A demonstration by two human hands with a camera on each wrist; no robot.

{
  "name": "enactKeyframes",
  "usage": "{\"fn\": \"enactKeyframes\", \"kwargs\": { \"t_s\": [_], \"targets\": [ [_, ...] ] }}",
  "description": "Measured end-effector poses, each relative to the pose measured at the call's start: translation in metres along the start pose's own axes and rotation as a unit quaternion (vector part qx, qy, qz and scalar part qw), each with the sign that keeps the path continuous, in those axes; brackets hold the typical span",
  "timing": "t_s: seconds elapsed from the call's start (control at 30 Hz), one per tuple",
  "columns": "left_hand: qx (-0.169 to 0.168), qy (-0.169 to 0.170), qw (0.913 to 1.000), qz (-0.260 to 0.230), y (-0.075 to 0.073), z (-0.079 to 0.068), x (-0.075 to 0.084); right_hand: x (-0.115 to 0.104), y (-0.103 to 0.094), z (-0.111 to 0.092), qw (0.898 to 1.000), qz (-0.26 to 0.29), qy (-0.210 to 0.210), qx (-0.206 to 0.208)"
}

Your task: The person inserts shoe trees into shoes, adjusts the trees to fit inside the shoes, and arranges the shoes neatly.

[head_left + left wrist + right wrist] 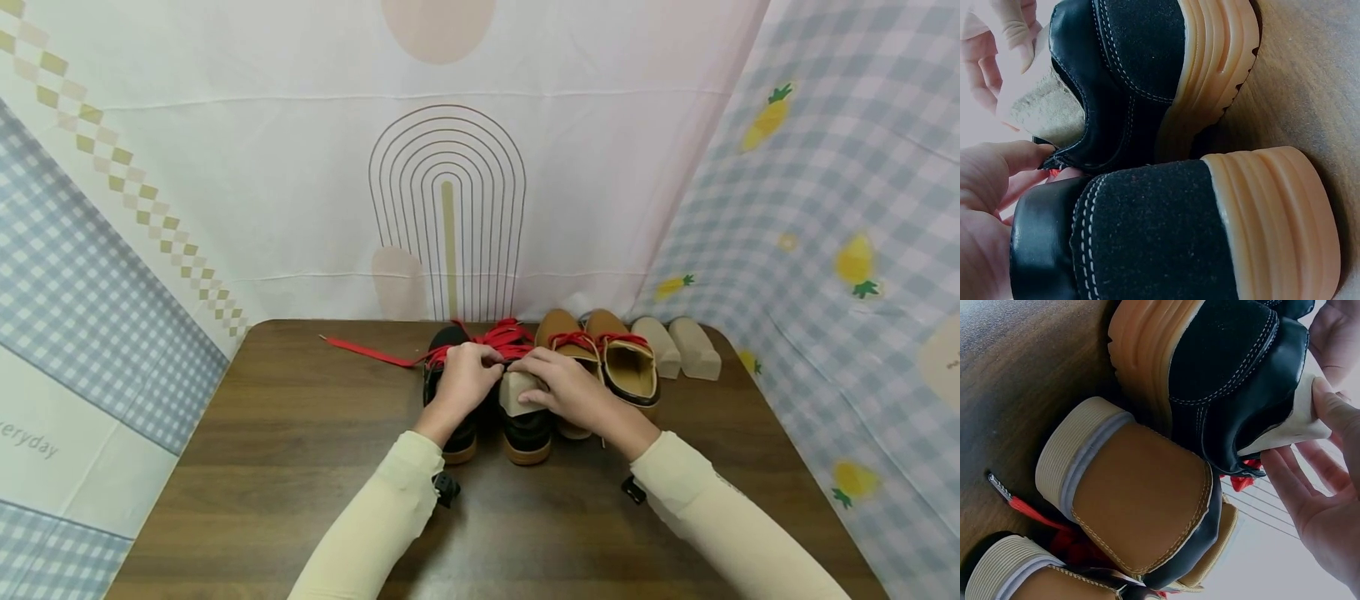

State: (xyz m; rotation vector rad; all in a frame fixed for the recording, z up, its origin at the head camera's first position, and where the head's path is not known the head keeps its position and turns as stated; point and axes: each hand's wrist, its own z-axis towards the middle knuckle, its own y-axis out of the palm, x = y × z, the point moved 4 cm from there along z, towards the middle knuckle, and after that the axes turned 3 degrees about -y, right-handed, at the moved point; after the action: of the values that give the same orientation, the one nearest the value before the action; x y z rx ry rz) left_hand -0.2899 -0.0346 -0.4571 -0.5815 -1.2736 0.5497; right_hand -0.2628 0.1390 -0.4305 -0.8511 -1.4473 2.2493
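Note:
Two black shoes with tan soles stand side by side in the head view. In the right-hand black shoe (527, 435) sits a beige, block-like shoe insert (517, 393), its rear end showing at the opening. My right hand (573, 387) holds this insert, thumb (1335, 406) on one face and fingers near the shoe's edge. With thumb and fingertips, my left hand (465, 379) pinches the same shoe's collar near the red laces (510, 335). The left-hand black shoe (1154, 228) stands below that hand, partly hidden by it in the head view.
Right of the black shoes stand two tan shoes (630, 375) with red laces. Farther right, two more beige inserts (695, 350) lie at the table's back edge. A loose red lace (367, 351) stretches left across the brown table (300, 467). A patterned cloth (300, 192) hangs behind.

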Motion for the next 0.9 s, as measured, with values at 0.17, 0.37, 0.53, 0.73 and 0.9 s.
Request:
{"fn": "enactKeyframes", "kwargs": {
  "t_s": [0.17,0.37,0.53,0.73,0.9],
  "targets": [
    [-0.001,-0.006,1.0000,-0.002,0.000,0.000,-0.001,-0.002,0.000,0.000,1.000,-0.020,0.007,0.009],
    [-0.001,-0.008,1.0000,-0.001,0.001,0.000,-0.001,-0.002,0.004,0.000,0.999,-0.035,0.015,0.010],
    [-0.001,-0.008,1.0000,-0.004,0.001,0.001,-0.001,0.000,0.007,0.001,0.999,-0.040,0.018,0.018],
    [0.001,-0.006,1.0000,-0.002,0.001,0.001,0.000,0.002,0.010,0.002,0.998,-0.046,0.018,0.034],
    [0.006,-0.005,1.0000,0.000,0.001,0.001,-0.001,0.002,0.011,0.002,0.998,-0.049,0.018,0.041]
  ]
}}
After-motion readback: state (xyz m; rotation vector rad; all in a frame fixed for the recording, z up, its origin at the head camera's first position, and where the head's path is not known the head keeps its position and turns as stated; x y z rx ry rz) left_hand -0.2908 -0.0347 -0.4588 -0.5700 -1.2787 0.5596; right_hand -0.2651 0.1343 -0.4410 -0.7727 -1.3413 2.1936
